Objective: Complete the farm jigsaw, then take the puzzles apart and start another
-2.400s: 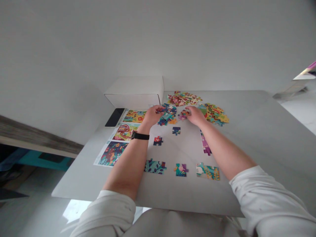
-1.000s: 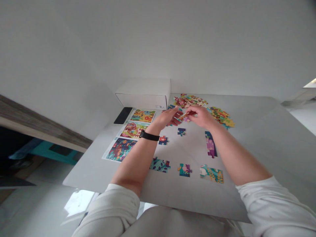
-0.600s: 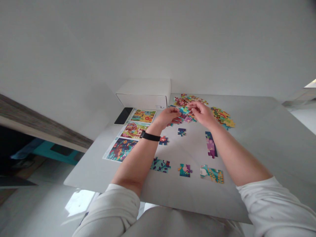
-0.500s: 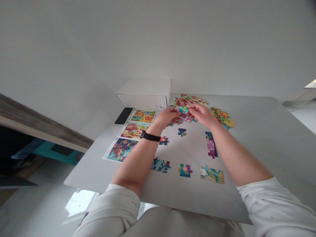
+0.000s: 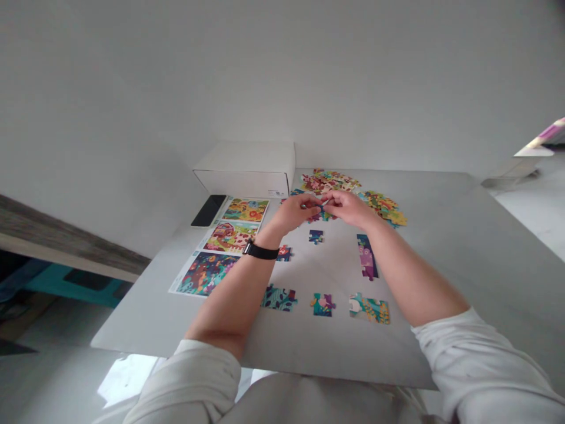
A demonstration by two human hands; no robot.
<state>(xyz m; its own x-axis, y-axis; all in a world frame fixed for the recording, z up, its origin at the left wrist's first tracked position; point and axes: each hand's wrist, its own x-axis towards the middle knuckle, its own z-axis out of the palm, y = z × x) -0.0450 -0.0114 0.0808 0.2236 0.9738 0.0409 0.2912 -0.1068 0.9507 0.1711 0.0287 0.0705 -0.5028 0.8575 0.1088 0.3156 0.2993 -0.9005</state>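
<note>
My left hand [image 5: 296, 213], with a black band on the wrist, and my right hand [image 5: 349, 208] meet fingertip to fingertip above the pile of dark blue, teal and purple puzzle pieces. Both are closed in a pinch on a small puzzle piece [image 5: 325, 203], seen nearly edge-on and mostly covered by the fingers. Nearer to me lie a dark blue piece [image 5: 316, 237], a piece with a red figure [image 5: 285, 253] partly behind my left wrist, and a joined purple strip [image 5: 366, 258]. In the front row are a teal leafy section [image 5: 279, 298], a teal-and-purple piece [image 5: 323, 305] and a yellow-leaved section [image 5: 369, 308].
A white box [image 5: 242, 179] stands against the wall at the back left. Beside it are a black phone [image 5: 209, 210] and a sheet with three pictures [image 5: 188, 275]. A reddish pile [image 5: 331, 181] and a yellow pile [image 5: 385, 207] of pieces lie at the back of the white table [image 5: 445, 235].
My hands have drawn together at the fingertips, and the piece between them has turned nearly edge-on. The whole view has shifted slightly, with the table further left. The laid-out pieces stay put.
</note>
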